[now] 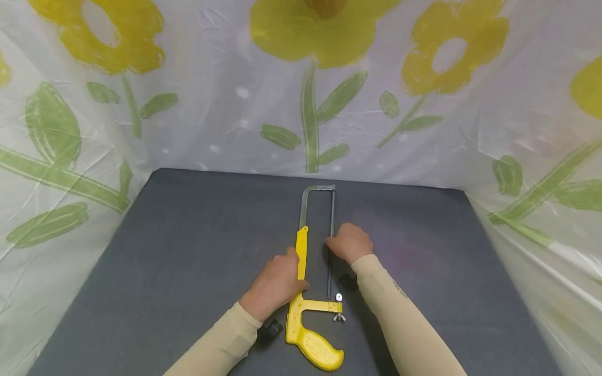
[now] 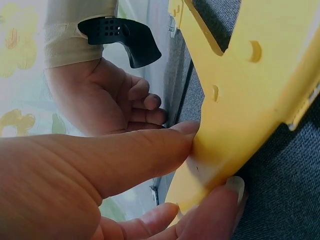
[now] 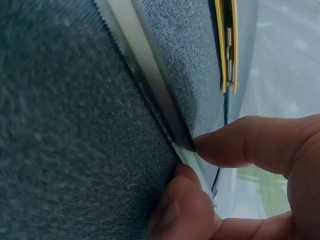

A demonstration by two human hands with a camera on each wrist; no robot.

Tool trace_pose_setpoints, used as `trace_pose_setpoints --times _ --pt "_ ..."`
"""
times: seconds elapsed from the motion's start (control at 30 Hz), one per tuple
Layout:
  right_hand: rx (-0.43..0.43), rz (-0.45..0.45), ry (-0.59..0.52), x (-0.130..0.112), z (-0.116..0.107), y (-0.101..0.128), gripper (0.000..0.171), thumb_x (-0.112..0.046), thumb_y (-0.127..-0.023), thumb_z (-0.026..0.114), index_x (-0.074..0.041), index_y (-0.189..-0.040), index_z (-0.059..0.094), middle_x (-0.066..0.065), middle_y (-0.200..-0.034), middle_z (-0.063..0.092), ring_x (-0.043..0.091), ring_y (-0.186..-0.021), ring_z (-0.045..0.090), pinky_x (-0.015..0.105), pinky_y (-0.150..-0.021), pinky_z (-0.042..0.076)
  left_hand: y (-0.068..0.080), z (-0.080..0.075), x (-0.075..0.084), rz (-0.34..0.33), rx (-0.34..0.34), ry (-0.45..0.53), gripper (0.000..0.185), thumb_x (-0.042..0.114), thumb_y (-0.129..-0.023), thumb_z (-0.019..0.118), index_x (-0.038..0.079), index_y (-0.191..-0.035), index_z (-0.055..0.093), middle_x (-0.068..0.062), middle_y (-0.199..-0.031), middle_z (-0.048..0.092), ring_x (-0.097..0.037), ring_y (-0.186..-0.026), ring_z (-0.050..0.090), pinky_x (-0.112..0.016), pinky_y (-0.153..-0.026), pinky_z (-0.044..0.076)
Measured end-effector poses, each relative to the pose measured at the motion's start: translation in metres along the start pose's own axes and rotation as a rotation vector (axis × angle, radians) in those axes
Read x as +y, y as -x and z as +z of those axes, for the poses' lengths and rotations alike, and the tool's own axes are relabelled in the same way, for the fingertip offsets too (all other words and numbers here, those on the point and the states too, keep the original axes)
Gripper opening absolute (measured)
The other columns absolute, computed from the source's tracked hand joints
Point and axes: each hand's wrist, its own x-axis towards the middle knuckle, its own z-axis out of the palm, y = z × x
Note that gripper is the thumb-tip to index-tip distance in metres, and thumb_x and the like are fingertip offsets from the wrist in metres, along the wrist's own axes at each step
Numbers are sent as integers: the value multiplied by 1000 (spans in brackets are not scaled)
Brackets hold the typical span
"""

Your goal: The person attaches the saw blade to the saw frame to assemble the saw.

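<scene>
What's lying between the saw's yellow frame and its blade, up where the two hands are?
Only bare grey mat between frame and blade, per the head view. Left hand holds the frame; right hand pinches the blade.

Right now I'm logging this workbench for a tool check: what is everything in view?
Yellow-framed metal hacksaw: one, yellow and grey, lying flat mid-table.
Thin toothed steel saw blade: one, grey, along the saw's right side.
Dark grey fabric table top: one, beneath everything.
Flower-print plastic sheet: white, yellow, green, behind and beside.
Left hand: grips the yellow frame.
Right hand: pinches the blade.
</scene>
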Motion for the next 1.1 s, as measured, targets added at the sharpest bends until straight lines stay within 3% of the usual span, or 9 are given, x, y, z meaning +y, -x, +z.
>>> trace_pose_setpoints --times 0.17,0.3,0.57,0.87,1.1 --pt "47 -35 -25 -4 -6 12 41 -43 -92 74 -14 -67 62 3 -66 53 24 -62 54 38 -55 41 -1 1 -1 -4 9 -22 56 15 -83 92 -3 -124 57 -8 -78 60 -18 -59 59 -31 -55 50" --pt "36 -35 -78 -11 -19 30 42 -41 -93 75 -10 -66 66 4 -64 59 23 -60 58 34 -55 43 0 2 0 -10 -4 -23 56 15 -84 92 -2 -124 57 -7 -78 60 -18 -59 59 -30 -55 50" --pt "39 -30 -236 -4 -23 36 42 -37 -94 74 -11 -61 70 3 -54 63 22 -55 62 32 -60 45 -1 2 3 -7 -9 -23 57 15 -84 92 -3 -125 57 -8 -80 61 -18 -60 60 -30 -55 50" --pt "-60 -44 -403 17 -21 31 33 -27 -99 70 -6 -74 77 3 -68 75 18 -60 60 31 -64 45 -2 1 4 -18 -21 -31 61 16 -86 90 -5 -131 55 -8 -81 61 -18 -61 61 -31 -56 52" --pt "-152 -90 -514 29 -22 29 28 -24 -104 67 -4 -90 79 -1 -73 69 13 -63 56 28 -63 44 -3 1 3 -27 -25 -27 60 17 -86 91 -4 -130 55 -9 -82 62 -19 -61 62 -32 -56 52"
